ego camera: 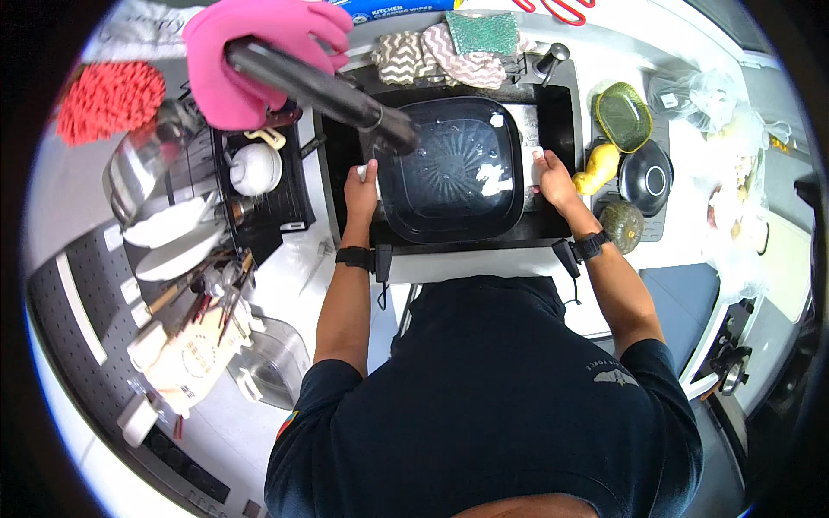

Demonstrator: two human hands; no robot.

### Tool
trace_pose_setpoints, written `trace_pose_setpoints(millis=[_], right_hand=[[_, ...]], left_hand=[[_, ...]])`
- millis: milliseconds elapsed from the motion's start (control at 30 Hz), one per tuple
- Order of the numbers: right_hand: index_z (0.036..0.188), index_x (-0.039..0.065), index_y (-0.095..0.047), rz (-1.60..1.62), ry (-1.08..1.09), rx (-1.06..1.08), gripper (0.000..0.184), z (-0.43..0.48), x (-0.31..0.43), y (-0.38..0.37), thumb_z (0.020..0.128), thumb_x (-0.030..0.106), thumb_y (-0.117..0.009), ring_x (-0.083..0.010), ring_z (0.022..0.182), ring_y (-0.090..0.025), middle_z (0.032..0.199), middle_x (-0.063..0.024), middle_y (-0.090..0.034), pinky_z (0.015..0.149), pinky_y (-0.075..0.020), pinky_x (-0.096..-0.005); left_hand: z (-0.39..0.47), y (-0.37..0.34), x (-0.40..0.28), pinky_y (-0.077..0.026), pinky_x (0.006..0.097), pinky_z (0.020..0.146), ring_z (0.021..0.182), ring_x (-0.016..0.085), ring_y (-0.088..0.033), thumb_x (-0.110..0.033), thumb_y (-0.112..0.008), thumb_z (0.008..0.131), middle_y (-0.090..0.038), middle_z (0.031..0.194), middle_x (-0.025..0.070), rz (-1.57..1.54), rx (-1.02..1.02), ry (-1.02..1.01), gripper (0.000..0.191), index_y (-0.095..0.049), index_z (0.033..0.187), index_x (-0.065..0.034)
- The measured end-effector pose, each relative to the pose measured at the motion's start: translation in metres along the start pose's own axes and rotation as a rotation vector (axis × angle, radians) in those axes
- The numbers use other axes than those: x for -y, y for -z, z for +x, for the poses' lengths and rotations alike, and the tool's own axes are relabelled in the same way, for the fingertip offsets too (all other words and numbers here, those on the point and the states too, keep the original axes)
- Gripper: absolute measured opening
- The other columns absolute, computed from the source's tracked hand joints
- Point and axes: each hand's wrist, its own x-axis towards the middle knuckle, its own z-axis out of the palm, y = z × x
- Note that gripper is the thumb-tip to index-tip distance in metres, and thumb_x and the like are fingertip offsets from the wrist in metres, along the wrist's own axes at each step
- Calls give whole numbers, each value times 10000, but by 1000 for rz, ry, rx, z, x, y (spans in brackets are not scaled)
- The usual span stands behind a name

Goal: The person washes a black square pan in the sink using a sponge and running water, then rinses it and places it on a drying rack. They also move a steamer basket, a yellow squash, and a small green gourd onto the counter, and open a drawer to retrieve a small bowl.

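Observation:
A black square pan (453,169) with white handles is held level over the sink (570,123), with water and bright reflections on its ridged bottom. My left hand (361,194) grips the handle on its left side, thumb on top. My right hand (557,180) holds the opposite white handle (533,167). A black faucet (311,84) reaches over the pan's upper left corner; its tip looks blurred. Pink rubber gloves (223,71) hang over the faucet. Behind the sink lie patterned cloths (447,55) and a green scrubbing pad (482,32).
At right are a green glass dish (624,116), a yellow squash (599,167), an upturned black bowl (646,179), a green squash (622,226) and plastic bags (703,100). At left stand a dish rack (291,188), white plates (175,249) and chopsticks with other utensils (227,285).

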Motion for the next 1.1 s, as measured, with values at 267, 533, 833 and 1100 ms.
trace_pose_setpoints(millis=[267, 533, 833, 1100], right_hand=[[1010, 47, -559, 56, 73, 141, 325, -49, 39, 22, 1043, 346, -434, -129, 604, -572, 779, -43, -612, 506, -444, -256], [919, 58, -572, 24, 177, 353, 339, -79, 67, 39, 1038, 351, -452, -102, 540, -553, 699, -23, -603, 475, -409, -229], [882, 57, -570, -40, 254, 572, 350, -132, 104, 65, 1034, 355, -467, -92, 513, -530, 680, -17, -588, 440, -377, -213], [958, 63, -602, -96, 331, 661, 322, -197, 120, 72, 1013, 362, -495, -64, 481, -490, 689, 11, -588, 407, -351, -186]], left_hand=[[-79, 33, -30, -492, 435, 826, 946, 404, -657, -516, -638, 887, -686, 960, 243, 46, -162, 13, 561, -639, 991, 35], [-181, 61, -45, -501, 410, 781, 877, 373, -678, -543, -644, 875, -692, 880, 251, 46, -366, 153, 612, -662, 939, 66], [-324, 72, -89, -341, 263, 436, 494, 91, -448, -511, -646, 899, -509, 600, -27, -208, -498, 365, 488, -644, 869, -23], [-446, 80, -105, -368, 305, 421, 462, 142, -470, -547, -658, 881, -510, 571, 36, -162, -637, 394, 597, -594, 791, 39]])
